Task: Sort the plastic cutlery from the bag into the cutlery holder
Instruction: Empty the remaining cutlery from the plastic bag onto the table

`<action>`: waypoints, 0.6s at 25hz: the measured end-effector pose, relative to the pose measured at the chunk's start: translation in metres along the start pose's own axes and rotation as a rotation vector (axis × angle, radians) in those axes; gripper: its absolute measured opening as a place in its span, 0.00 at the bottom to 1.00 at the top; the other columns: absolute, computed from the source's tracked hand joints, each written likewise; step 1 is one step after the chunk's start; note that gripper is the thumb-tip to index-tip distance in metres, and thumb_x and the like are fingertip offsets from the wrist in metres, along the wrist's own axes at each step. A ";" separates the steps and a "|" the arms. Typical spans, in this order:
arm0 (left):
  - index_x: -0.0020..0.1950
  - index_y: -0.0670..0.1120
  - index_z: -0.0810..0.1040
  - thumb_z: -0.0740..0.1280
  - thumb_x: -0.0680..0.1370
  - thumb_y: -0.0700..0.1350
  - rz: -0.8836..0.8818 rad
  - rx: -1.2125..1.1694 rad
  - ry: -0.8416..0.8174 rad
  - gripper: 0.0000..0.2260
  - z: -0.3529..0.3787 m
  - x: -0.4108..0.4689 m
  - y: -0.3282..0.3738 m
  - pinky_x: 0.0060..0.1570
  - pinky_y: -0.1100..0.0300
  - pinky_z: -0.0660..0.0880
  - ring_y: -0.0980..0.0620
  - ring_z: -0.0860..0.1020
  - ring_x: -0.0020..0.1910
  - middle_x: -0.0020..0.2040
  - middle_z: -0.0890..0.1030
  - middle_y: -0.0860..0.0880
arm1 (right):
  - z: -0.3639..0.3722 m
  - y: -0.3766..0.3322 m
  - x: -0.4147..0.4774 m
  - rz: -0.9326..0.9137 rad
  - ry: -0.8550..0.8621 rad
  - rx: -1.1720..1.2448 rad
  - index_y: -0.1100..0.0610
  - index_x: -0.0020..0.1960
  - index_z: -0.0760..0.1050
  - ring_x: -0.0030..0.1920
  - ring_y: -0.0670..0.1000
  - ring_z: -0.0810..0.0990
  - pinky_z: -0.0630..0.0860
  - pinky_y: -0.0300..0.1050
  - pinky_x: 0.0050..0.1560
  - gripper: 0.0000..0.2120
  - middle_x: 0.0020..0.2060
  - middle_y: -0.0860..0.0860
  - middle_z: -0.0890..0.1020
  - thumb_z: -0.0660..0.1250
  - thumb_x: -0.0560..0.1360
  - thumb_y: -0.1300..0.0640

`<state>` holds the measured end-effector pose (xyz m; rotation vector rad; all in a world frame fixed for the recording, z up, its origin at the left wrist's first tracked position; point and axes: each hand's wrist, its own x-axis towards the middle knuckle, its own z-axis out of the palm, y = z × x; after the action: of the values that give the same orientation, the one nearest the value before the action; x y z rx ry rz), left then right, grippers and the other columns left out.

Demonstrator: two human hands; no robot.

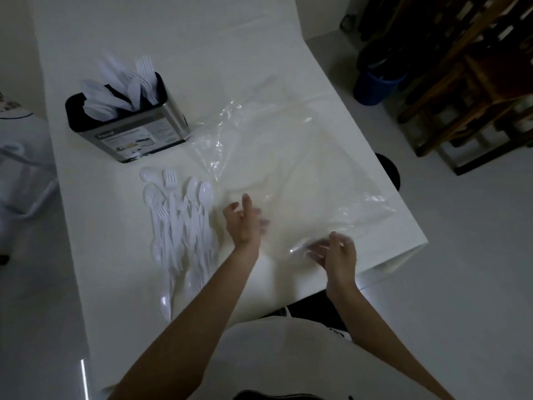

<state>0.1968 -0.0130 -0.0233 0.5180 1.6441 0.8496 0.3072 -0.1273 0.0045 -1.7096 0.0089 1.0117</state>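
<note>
A large clear plastic bag lies flat and crumpled across the white table. My left hand rests at its near left edge, fingers partly spread, touching the film. My right hand pinches the bag's near edge, with film over its fingers. A loose pile of white plastic spoons and forks lies on the table just left of my left hand. Behind the pile stands the metal cutlery holder with a black rim, holding several white forks, knives and spoons.
The table's right edge runs close to the bag. A blue bin and wooden furniture stand on the floor at the right. A pale chair stands at the left.
</note>
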 end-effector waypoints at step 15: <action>0.57 0.48 0.70 0.54 0.81 0.45 0.359 0.378 -0.061 0.08 -0.004 -0.018 -0.033 0.28 0.46 0.77 0.47 0.73 0.24 0.30 0.75 0.47 | -0.024 -0.062 0.124 -0.598 0.050 -1.288 0.62 0.67 0.66 0.63 0.63 0.69 0.70 0.60 0.57 0.26 0.63 0.61 0.70 0.65 0.75 0.48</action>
<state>0.2009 -0.0475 -0.0365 1.1173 1.6884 0.7703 0.4304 -0.0643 -0.0226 -2.5946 -1.2819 0.4702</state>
